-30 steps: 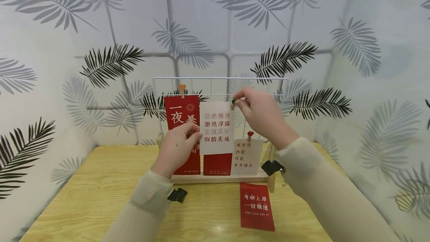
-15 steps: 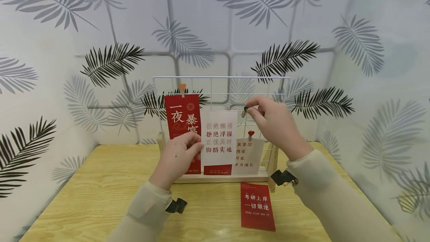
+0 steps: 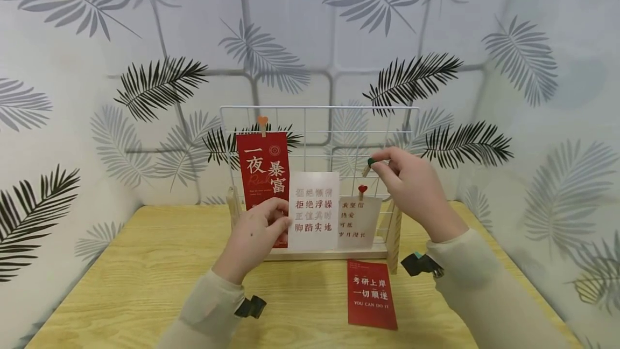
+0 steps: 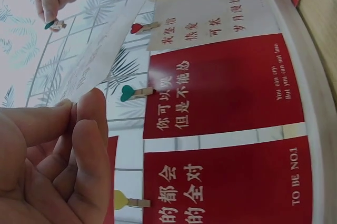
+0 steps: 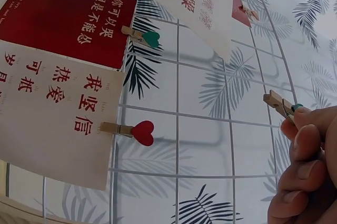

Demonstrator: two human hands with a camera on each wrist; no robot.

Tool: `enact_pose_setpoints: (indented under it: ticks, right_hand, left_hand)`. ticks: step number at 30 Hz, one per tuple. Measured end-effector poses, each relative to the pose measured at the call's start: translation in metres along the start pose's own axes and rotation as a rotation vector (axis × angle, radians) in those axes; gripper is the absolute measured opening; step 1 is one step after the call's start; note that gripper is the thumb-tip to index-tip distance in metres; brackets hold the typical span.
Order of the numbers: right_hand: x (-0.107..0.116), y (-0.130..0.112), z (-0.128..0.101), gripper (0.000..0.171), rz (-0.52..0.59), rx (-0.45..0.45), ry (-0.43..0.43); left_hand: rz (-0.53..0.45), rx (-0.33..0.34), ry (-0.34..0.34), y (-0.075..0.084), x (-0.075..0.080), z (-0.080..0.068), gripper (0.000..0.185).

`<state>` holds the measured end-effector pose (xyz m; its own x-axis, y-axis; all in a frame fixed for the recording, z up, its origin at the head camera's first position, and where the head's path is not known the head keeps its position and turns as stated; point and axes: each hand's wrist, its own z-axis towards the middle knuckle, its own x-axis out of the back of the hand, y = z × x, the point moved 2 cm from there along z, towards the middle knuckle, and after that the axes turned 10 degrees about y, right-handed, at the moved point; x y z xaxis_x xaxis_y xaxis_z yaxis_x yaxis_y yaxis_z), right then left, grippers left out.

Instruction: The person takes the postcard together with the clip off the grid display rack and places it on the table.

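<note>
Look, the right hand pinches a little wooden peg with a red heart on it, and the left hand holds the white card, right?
Not quite: the peg in the right hand has a green tip, as the head view shows. The left hand does hold the white card.

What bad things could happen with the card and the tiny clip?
The white card is pinched only at its edge by the left hand, so it may bend or slip out of that grip. The tiny clip sits at the fingertips of the right hand; it could drop and be hard to find. Moving the card could also knock the red card hanging on the wire grid.
</note>
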<state>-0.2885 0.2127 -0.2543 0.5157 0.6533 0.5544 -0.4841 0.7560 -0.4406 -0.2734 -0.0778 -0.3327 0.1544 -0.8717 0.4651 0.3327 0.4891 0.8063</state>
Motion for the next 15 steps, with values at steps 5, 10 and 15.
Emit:
enact_pose_setpoints:
  ticks: [5,10,15]
  right_hand:
    - [0.002,0.012,-0.008,0.023,0.015,0.004,0.011]
    - [0.003,0.027,-0.02,0.024,0.02,-0.006,0.02]
    - [0.003,0.047,-0.035,0.026,0.033,-0.064,0.017]
  left_hand:
    - [-0.015,0.033,-0.038,-0.006,-0.003,-0.004,0.006]
    - [-0.023,0.028,-0.083,-0.014,-0.006,-0.008,0.004]
    - [-0.023,0.039,-0.135,-0.023,-0.01,-0.012,0.005]
